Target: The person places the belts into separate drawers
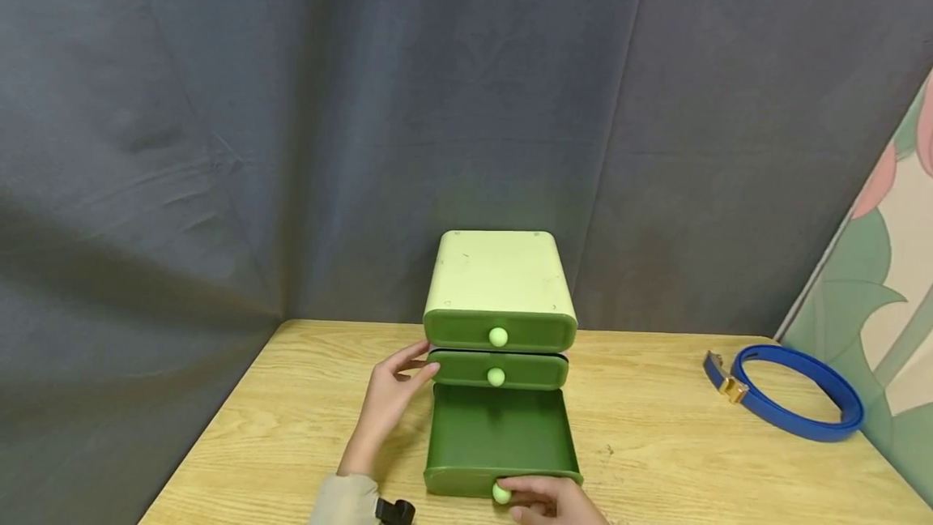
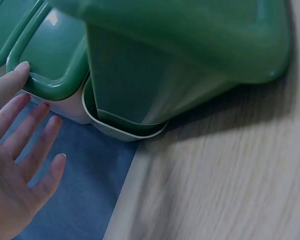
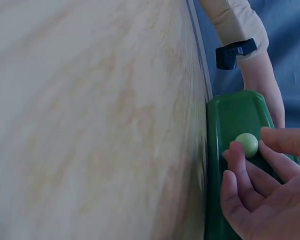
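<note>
A small chest of drawers point(image 1: 503, 270) with a pale green body and dark green drawers stands on the table. Its bottom drawer point(image 1: 499, 436) is pulled well out toward me, with nothing inside. My right hand point(image 1: 550, 499) curls its fingers and thumb about the round pale knob point(image 3: 247, 144) of that drawer. At the left side of the chest, my left hand point(image 1: 389, 395) rests its thumb on the front corner of the middle drawer point(image 1: 462, 371). Its other fingers point(image 2: 37, 155) extend, spread, along the side. The top drawer point(image 1: 539, 333) is closed.
On the wooden table point(image 1: 641, 444), a coiled blue belt point(image 1: 802, 420) with a gold buckle lies at the right. A grey curtain point(image 1: 466, 104) hangs behind the table, and a flower-patterned panel point(image 1: 867, 290) borders it on the right.
</note>
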The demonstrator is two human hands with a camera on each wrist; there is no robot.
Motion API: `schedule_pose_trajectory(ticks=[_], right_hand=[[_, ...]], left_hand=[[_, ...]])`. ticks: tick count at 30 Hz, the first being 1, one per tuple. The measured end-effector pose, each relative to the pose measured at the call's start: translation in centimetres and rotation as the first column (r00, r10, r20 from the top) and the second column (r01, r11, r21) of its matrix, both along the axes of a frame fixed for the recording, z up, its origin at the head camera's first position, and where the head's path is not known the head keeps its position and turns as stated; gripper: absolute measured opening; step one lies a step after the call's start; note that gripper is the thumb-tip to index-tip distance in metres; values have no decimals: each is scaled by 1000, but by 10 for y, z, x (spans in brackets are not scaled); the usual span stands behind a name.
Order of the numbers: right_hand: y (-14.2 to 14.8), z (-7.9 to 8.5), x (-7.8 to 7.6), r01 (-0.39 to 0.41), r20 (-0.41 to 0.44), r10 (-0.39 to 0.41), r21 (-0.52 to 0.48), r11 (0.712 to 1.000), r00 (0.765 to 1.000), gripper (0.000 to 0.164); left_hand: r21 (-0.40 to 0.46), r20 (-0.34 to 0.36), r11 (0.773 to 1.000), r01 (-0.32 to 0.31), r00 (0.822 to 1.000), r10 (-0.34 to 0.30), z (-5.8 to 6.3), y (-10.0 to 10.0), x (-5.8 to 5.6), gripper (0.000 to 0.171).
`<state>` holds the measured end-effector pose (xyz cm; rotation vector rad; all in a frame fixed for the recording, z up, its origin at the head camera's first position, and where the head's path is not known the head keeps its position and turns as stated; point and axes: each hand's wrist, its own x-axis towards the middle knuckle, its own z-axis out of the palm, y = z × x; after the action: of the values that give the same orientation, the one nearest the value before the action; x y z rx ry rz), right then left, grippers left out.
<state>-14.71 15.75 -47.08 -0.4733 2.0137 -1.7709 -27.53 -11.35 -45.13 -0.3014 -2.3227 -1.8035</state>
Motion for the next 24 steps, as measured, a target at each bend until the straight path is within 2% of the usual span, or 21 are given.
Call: schedule_pose_trajectory(ticks=[4, 8, 11, 13, 17, 21, 24], right_hand=[[1, 0, 3, -60, 0, 60, -22, 998, 998, 42], [5, -1, 0, -126, 26, 127, -54, 991, 992, 52], [11, 1, -2, -192, -3, 192, -53, 980, 981, 58], [17, 4, -1, -211, -20, 211, -46, 976, 977, 57], [32, 13, 3, -233, -113, 228, -32, 972, 967, 43], [48, 22, 7, -193, -235, 194, 28, 981, 953, 33], [62, 30, 10, -103, -281, 123, 82, 991, 952, 31]], left_hand=[[7, -1, 1000, -5, 1000, 5, -1, 0, 0, 45], [9, 4, 1000, -6, 1000, 6, -3, 1, -1, 45], [13, 3, 1000, -6, 1000, 5, -3, 2, -1, 45], [18, 3, 1000, -6, 1000, 6, -3, 2, -1, 45], [10, 9, 1000, -18, 1000, 18, 1, 4, 2, 44], [-5, 9, 1000, -25, 1000, 25, 17, 6, 13, 42], [-12, 3, 1000, -21, 1000, 21, 29, 7, 20, 40]])
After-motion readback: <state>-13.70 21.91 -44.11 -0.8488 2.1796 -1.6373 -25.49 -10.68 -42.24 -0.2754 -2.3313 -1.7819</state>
